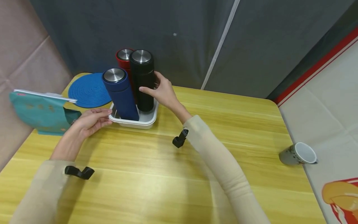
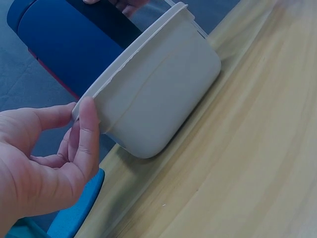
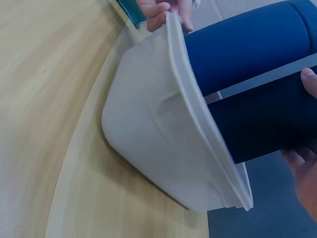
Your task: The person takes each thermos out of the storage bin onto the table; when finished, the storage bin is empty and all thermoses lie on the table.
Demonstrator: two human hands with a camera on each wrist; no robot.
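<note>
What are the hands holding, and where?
The right hand grips the black flask round its middle. The left hand pinches the white tray's rim.

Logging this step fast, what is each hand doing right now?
Left hand: pinches the rim of the white tray.
Right hand: grips the black flask standing in the tray.

No lettering, brand or number can be read on the flasks, the teal pouch point(image 1: 42, 113) or the mug point(image 1: 297, 154).
</note>
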